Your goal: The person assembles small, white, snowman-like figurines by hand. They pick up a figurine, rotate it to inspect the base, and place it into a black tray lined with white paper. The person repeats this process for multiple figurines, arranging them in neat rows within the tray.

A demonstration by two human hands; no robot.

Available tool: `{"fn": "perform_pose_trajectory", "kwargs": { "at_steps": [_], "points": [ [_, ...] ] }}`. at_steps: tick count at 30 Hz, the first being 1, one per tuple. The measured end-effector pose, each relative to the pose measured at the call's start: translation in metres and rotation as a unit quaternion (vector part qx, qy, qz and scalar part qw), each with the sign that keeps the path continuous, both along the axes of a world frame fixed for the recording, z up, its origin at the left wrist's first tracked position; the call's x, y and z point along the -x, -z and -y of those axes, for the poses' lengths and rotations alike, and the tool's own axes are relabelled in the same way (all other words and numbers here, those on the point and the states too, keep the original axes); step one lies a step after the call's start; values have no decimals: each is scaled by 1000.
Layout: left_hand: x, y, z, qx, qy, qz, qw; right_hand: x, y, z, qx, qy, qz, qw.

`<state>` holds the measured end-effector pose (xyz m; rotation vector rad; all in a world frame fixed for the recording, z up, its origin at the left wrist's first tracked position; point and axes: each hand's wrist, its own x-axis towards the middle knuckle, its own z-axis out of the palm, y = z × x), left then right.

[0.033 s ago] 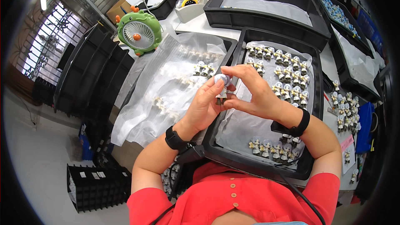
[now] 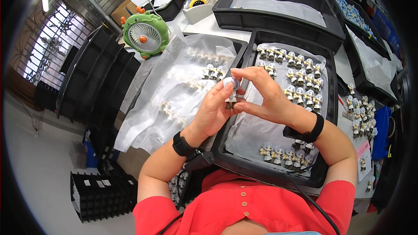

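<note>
The head fisheye looks down on left hand and right hand.

Held figurine: is showing pale lilac-grey hair, white body, dark base.
Figurines in rows: are repeating pale grey, white, yellow and near-black.
Tray: is presenting plain black.
Liner: is showing white.
Loose sheet: is appearing translucent white, finely streaked.
Fan: is displaying green casing, whitish grille, orange hub, orange horns.
Shirt: is showing solid red with tan buttons.
Wristbands: are matching in black.
Pouch: is showing strong blue.
Paper slip: is showing pink.
Tape roll: is combining yellow and black.
</note>
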<state>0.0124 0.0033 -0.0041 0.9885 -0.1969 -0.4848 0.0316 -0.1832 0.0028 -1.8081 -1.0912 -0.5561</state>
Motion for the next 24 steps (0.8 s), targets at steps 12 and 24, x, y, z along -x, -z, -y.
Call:
{"fn": "perform_pose_trajectory", "kwargs": {
  "at_steps": [12, 24],
  "points": [
    [-98, -33, -62, -101, -170, 45, 979, 5, -14, 3, -23, 30, -1, 999],
    [-200, 73, -116, -535, -200, 170, 803, -8, -12, 9, -24, 76, -22, 997]
  ]
}}
